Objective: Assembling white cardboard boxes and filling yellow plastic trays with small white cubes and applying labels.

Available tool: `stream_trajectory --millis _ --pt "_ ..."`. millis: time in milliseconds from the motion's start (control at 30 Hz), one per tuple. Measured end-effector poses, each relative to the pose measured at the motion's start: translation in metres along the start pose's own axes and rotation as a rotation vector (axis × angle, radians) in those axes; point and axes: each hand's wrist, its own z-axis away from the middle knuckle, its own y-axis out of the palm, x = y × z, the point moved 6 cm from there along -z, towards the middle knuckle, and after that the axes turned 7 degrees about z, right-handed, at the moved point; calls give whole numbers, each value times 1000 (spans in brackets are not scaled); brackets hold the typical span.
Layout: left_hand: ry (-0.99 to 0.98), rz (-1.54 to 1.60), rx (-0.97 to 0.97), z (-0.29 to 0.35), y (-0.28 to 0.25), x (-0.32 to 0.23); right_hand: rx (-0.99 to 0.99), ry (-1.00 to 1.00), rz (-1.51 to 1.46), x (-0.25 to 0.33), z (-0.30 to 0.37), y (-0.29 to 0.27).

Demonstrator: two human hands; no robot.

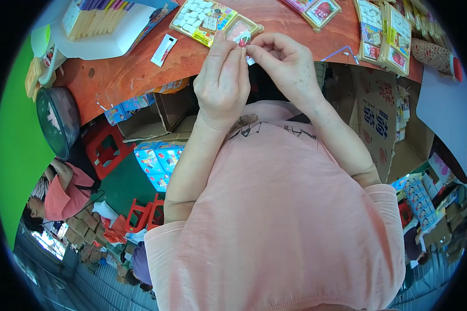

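Note:
My left hand and my right hand meet over the near edge of the table. Between their fingertips is a small red-and-white packet, pinched from both sides and partly covered by the fingers. Just beyond it lies a flat yellow tray pack with white pieces in one part and a clear pinkish compartment at its right end. A similar small white packet with red and dark print lies on the table, left of my left hand.
More tray packs stand at the right, near a speckled jar with a red lid. A bent purple straw lies nearby. At the left are an open white box of upright packs and a dark bowl. Cardboard boxes sit below the table.

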Motion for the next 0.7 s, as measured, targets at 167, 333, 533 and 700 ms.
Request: stream_trajectory --millis 167,333,533,700 --pt "31 -26 5 7 -4 2 33 -8 5 10 0 2" --pt "-21 -2 -25 8 -2 2 73 251 -364 -5 3 7" --pt "-44 35 -47 6 -2 2 14 234 -529 -3 6 14" --pt "-52 18 -43 7 -2 2 -64 121 -322 1 9 12"
